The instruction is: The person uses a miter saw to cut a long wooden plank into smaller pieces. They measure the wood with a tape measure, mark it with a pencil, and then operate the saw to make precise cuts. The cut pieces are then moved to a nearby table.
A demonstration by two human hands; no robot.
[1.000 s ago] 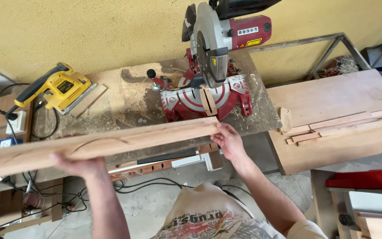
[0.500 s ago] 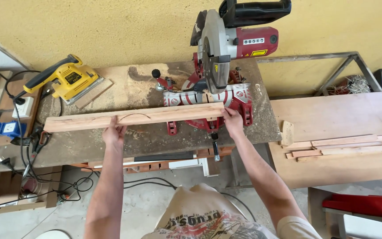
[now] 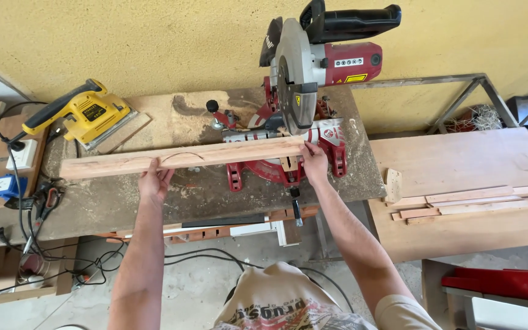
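Workbench: both hands hold plank under saw.

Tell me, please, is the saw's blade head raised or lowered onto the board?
Raised: the saw head stands above the board, clear of it.

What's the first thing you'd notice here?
The big red mitre saw stands at the back of the dusty workbench, blade raised. A long wooden board lies across its base, with the left hand and right hand on it. A yellow sander sits far left.
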